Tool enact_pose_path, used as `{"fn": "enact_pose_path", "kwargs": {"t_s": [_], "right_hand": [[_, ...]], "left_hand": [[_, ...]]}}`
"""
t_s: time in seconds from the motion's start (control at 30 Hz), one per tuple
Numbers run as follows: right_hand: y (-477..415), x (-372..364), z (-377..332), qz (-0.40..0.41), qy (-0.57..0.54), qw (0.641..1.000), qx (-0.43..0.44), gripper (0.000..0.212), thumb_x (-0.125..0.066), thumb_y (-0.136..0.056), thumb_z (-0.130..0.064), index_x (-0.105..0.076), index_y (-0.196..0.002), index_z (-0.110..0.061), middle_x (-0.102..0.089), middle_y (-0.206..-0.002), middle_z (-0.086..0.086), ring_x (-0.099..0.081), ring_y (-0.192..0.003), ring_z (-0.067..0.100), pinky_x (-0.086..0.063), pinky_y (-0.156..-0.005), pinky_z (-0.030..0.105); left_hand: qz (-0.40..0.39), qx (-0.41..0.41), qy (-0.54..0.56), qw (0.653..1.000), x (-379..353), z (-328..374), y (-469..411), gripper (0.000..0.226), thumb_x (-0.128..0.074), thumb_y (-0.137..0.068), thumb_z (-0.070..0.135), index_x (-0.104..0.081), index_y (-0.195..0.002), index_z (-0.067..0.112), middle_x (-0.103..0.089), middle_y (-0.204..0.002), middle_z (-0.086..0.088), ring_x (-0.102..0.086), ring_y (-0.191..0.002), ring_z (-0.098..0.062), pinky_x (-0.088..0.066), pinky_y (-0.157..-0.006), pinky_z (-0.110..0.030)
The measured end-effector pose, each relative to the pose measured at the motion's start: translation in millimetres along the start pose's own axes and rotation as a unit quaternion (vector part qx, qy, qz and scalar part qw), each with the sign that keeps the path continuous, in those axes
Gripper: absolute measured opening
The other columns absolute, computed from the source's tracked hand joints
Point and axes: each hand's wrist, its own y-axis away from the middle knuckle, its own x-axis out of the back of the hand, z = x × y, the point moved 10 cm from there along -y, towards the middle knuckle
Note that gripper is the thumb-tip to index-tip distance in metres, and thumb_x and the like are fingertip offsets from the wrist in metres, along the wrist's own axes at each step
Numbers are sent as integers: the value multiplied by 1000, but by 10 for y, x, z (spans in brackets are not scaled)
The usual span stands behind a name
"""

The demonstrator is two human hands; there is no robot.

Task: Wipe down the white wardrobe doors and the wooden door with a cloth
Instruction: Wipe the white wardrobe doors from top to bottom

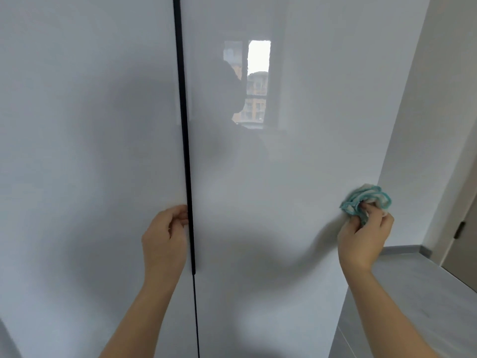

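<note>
Nearest the camera, two bare forearms reach up from the lower edge toward the wardrobe. The left hand (pixel 165 228) sits against the black handle strip (pixel 187 151), the landmark that runs top to bottom between the two doors. Its fingers are curled onto the strip near its lower end and grip it, and the fingertips are partly hidden at the seam. The right hand (pixel 365 236) is well to the right of the strip, at about the same height. Its fingers are bunched around a crumpled cloth (pixel 366 200), white with a teal edging, and hold it pressed against the right wardrobe door (pixel 284 164) close to that door's outer edge.

The left wardrobe door (pixel 77 125) fills everything to the left of the strip, plain and glossy white. To the right of the strip, high on the right door, the gloss carries the reflection of a window (pixel 258 81) with buildings outside and a dark silhouette in front of it.

Farther right of the strip, past the wardrobe's edge, lie a grey floor (pixel 413 293) and a pale wall (pixel 426 125). Farthest from the strip, at the picture's right edge, stands the wooden door (pixel 462 241) with a dark hinge (pixel 458 229).
</note>
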Motion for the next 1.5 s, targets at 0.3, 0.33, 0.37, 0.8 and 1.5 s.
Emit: {"fn": "enact_pose_path", "kwargs": {"t_s": [0.3, 0.33, 0.37, 0.8, 1.5], "right_hand": [[354, -118, -318, -28, -57, 998, 16, 20, -57, -89, 2, -63, -109, 0, -46, -113, 13, -49, -93, 21, -37, -82, 23], [440, -166, -394, -33, -63, 997, 29, 21, -58, -88, 3, -65, -108, -1, -46, -111, 10, -50, -93, 22, -38, -81, 23], [549, -235, -478, -42, -69, 996, 43, 21, -60, -87, 3, -66, -107, -2, -45, -108, 5, -51, -93, 24, -39, -81, 25], [1489, -850, -1984, -136, -150, 947, 251, 19, -63, -81, 4, -73, -91, -8, -59, -99, 3, -53, -90, 24, -47, -69, 29], [2120, -978, -1981, -172, -110, 902, 381, 16, -58, -89, 4, -72, -95, 0, -65, -98, 8, -52, -81, 29, -47, -66, 33]], "left_hand": [[-34, 76, 119, 989, -81, -240, 215, 60, -39, -86, -17, -68, -120, 22, -68, -116, 11, -62, -109, 3, -44, -102, -24], [-39, 72, 125, 989, -81, -230, 212, 60, -38, -86, -19, -67, -119, 21, -68, -116, 11, -62, -109, 3, -45, -102, -23], [-41, 69, 128, 988, -78, -238, 204, 62, -36, -84, -21, -67, -117, 21, -69, -115, 10, -62, -110, 1, -46, -102, -22], [-47, 102, 200, 973, 4, -339, 122, 39, -33, -85, -23, -51, -93, 11, -75, -100, 1, -68, -105, -14, -48, -98, -41], [12, 239, 219, 946, 47, -822, 247, 32, -34, -86, -15, -59, -86, 5, -75, -86, -13, -73, -81, -23, -53, -77, -28]]}}
